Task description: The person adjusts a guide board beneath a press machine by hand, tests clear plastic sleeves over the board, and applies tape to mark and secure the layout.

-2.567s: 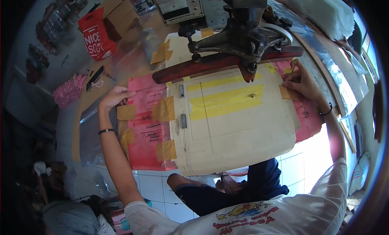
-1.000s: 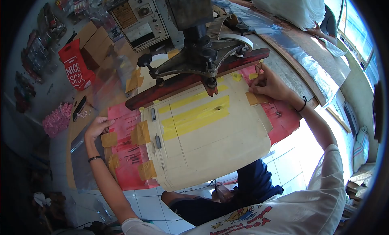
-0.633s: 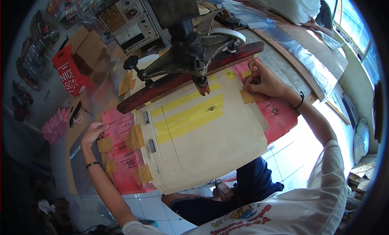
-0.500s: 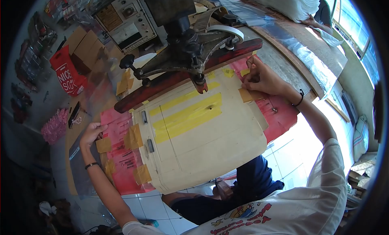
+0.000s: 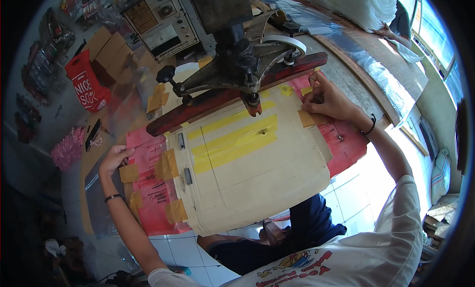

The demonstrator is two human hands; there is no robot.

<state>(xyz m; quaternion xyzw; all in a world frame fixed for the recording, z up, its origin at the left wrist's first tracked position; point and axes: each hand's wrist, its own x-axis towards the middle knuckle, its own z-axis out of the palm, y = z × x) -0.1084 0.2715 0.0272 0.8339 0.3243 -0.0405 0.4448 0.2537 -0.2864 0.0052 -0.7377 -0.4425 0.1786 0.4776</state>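
A cream board (image 5: 257,183) with yellow tape strips lies under the red bar (image 5: 173,120) of a press. Red sheeting (image 5: 148,193), patched with brown tape, spreads out on both sides of the board. At the sheeting's left edge, my left hand (image 5: 115,159) is closed, thumb on top and the other fingers curled at the border. My right hand (image 5: 330,101) is pinched over the right-hand red part, beside a brown tape patch (image 5: 311,119) and close to the bar's right end. Whatever its fingertips hold is too small to make out.
Behind the bar stands a control box (image 5: 161,24) with a dial and meter. A red printed bag (image 5: 88,81), a cardboard box (image 5: 111,54) and a pink bundle (image 5: 68,147) are on the left. Another person's hand (image 5: 383,30) touches white sheeting (image 5: 346,7) at the back right.
The whole view has shifted slightly, so most things appear a little farther right. Both hands keep about the same places and closed poses against the red sheeting.
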